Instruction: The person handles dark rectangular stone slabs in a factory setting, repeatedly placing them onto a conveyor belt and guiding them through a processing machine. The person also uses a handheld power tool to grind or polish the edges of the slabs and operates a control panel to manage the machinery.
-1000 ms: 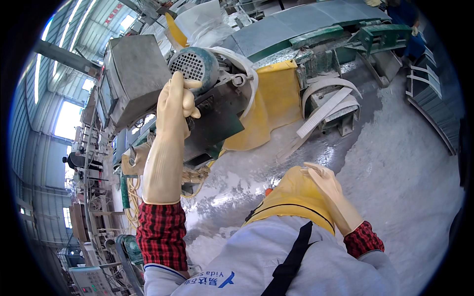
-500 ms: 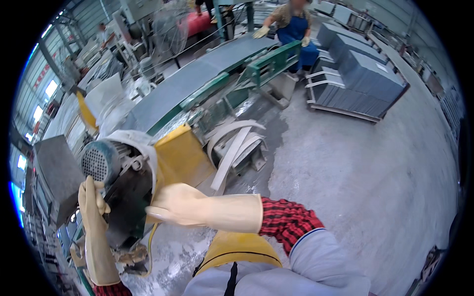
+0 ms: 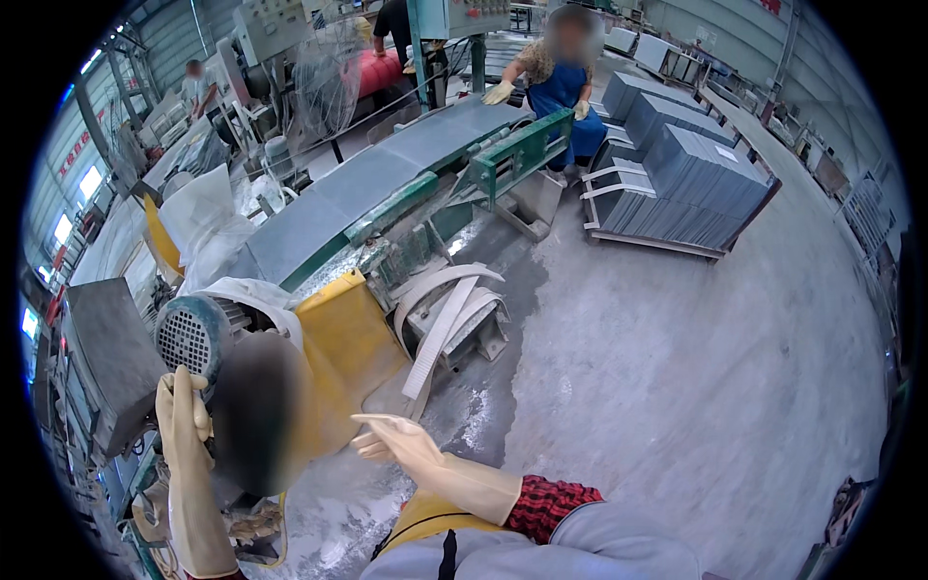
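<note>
Both my hands wear long cream rubber gloves. My left hand (image 3: 184, 411) is raised just below a round teal motor with a grille cover (image 3: 187, 335). Its fingers are bent and pressed together; whatever they may hold is hidden. My right hand (image 3: 404, 447) is in the air in front of my yellow apron (image 3: 435, 517), its fingers stretched out and nothing in them. Beyond it hangs a yellow sheet (image 3: 348, 333) beside the motor. The dark area between the motor and that sheet is blurred.
A conveyor carrying grey slabs (image 3: 377, 176) runs to the far right behind a green frame (image 3: 522, 155). A person in a blue apron (image 3: 561, 101) stands at its far end, beside stacked grey slabs (image 3: 710, 169) on a pallet. Pale curved strips (image 3: 449, 314) lie near the wet floor.
My right hand has drawn back from beside the motor, to the right and lower, its fingers stretched. My left hand stays almost in place. The view has shifted slightly.
</note>
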Available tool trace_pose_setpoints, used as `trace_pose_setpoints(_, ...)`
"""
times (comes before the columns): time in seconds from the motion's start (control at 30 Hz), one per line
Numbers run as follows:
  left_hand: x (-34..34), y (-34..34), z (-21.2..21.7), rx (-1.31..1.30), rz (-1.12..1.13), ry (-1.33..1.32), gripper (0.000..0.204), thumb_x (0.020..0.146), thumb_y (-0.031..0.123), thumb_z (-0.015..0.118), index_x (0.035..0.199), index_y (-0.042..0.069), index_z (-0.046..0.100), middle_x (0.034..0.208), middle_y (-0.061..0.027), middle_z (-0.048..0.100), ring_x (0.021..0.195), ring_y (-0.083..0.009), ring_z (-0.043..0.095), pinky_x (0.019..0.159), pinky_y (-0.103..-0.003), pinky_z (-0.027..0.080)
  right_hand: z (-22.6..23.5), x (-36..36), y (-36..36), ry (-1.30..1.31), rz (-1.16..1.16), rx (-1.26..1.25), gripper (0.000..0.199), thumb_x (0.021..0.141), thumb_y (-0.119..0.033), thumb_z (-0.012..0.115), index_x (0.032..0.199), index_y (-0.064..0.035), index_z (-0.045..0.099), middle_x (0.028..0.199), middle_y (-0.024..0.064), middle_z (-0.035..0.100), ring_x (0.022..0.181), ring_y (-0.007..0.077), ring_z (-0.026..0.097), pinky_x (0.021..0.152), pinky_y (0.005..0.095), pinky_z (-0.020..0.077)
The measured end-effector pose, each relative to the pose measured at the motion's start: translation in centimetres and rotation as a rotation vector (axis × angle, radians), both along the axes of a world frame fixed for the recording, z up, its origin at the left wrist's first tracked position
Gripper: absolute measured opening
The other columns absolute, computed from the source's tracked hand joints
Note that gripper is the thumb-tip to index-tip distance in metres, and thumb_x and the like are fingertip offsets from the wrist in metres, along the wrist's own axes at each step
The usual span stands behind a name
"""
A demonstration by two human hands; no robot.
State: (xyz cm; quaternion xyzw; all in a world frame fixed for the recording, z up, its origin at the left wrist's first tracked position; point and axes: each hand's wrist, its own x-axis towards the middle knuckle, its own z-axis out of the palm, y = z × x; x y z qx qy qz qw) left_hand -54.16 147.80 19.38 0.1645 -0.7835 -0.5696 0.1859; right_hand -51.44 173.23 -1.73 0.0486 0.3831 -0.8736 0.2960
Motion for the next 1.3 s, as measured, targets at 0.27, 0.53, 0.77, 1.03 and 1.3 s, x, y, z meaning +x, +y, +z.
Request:
trace_pose_setpoints(0.27,0.5,-0.1,0.3,0.145,-0.181,0.114,0.034,0.106,0.035,0.050,0.119,0.004,0.055,0.088,-0.0045,0.053,0.073,-0.0107,0.051,0.068,-0.026,0.046,1.4,-1.6,-2.7,0.269,0.073,-0.006,0.042,0.105,-0.027,0.054,0.139,-0.0029,0.055,0.112,0.0143,0.070,0.095,0.0173,0.068,0.088,0.0301,0.0551)
trace_pose_setpoints(0.53,3.7,-3.5,-0.9,0.063,-0.238,0.346,0.055,0.109,0.032,0.042,0.154,0.003,0.033,0.153,-0.0170,0.044,0.139,-0.0260,0.044,0.116,-0.038,0.033,13.3,-5.1,-10.7,1.074,-0.244,0.189,0.045,0.098,-0.022,0.059,0.136,0.0033,0.053,0.118,0.0235,0.067,0.110,0.0321,0.066,0.096,0.0373,0.0502)
trace_pose_setpoints(0.77,10.6,-4.3,-4.2,0.127,-0.089,0.353,0.054,0.108,0.033,0.043,0.152,0.002,0.037,0.145,-0.0195,0.052,0.127,-0.0250,0.056,0.110,-0.039,0.041,15.3,-4.0,-18.3,0.701,0.004,-0.080,0.038,0.104,-0.025,0.049,0.128,0.0037,0.057,0.101,0.0181,0.073,0.097,0.0236,0.071,0.087,0.0333,0.0538)
trace_pose_setpoints(1.03,16.1,-6.2,-12.4,0.376,0.120,0.210,0.050,0.108,0.033,0.046,0.147,0.001,0.042,0.119,-0.0090,0.063,0.096,-0.0099,0.061,0.091,-0.027,0.048,15.0,-4.5,-20.1,0.607,0.062,-0.173,0.036,0.109,-0.030,0.038,0.109,-0.0004,0.058,0.060,0.0066,0.057,0.048,0.0125,0.053,0.049,0.0257,0.0442)
trace_pose_setpoints(1.3,15.1,-6.9,-13.1,0.463,0.094,0.188,0.047,0.108,0.030,0.048,0.142,-0.002,0.047,0.110,-0.0101,0.065,0.085,-0.0093,0.061,0.079,-0.021,0.050,14.4,-4.8,-21.1,0.870,-0.170,0.118,0.034,0.107,-0.031,0.044,0.100,-0.0011,0.057,0.059,0.0049,0.055,0.045,0.0110,0.051,0.044,0.0251,0.0416)
